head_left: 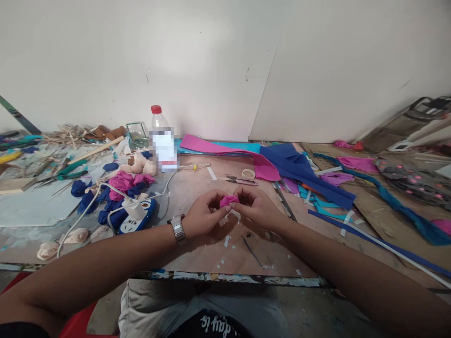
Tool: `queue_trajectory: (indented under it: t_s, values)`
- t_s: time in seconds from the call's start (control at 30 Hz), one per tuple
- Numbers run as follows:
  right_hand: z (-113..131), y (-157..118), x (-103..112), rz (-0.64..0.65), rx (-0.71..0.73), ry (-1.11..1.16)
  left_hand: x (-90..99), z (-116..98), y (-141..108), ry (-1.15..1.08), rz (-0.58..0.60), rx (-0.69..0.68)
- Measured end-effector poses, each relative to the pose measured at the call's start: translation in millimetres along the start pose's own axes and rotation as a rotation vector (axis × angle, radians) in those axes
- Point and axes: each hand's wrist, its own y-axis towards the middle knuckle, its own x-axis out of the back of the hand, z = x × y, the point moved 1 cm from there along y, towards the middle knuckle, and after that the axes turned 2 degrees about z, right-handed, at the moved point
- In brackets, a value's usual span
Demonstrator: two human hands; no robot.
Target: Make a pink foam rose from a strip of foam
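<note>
A small pink crepe-paper flower (229,201) is pinched between my two hands, just above the middle of the table. My left hand (206,213), with a metal watch on its wrist, has its thumb and fingers closed on the flower's left side. My right hand (258,206) grips it from the right, thumb pressed near the other thumb. Part of the flower is hidden by the fingers. Behind the hands lie thread snips (242,181) and a roll of pale tape (248,174).
Pink crepe paper (225,149) and blue crepe paper (303,171) lie behind. To the left are a power strip (136,223) with a white cable, rolled pink flowers (121,184) and a red-capped bottle (160,123). Pliers (72,170) lie farther left; cardboard (373,202) is at right.
</note>
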Motion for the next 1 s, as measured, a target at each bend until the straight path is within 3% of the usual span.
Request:
queue_trajectory:
  t_s: [0.37, 0.73, 1.0]
  values:
    - [0.7, 0.0, 0.2, 0.046, -0.05, 0.228, -0.2, 1.8, -0.3, -0.005, 0.041, -0.033]
    - [1.2, 0.5, -2.0, -0.002, -0.085, 0.203, 0.9, -2.9, 1.0, 0.042, 0.024, 0.015]
    - [3.5, -2.3, -3.4, 0.075, -0.137, 0.287, 2.0, -2.4, -0.8, 0.1, -0.01, 0.035]
